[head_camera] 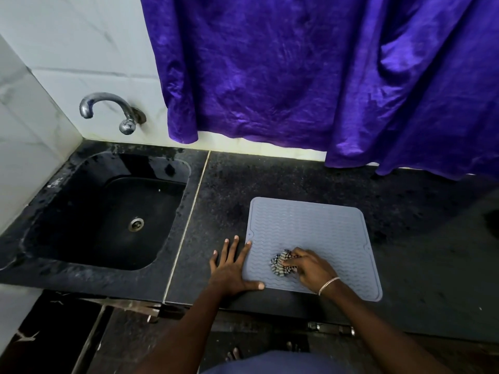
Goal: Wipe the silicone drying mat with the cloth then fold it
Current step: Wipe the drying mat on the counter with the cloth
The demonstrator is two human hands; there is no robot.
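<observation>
Head view: grey silicone mat [310, 230] lies flat on dark worktop [418, 225], right of sink [108, 211], near front edge. The left hand [232, 268] is flat, fingers spread, index & thumb pinning mat's left edge. The right hand [310, 268] grips bunched striped cloth [279, 261], pressed on mat's near-left area. Assessment: mat light, floppy, prob. grippy; take by a corner or edge to fold. Cloth soft.

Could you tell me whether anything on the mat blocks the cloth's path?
Nothing visible does: the mat is bare ahead of the cloth held by the right hand; the left hand presses its near-left edge.
</observation>
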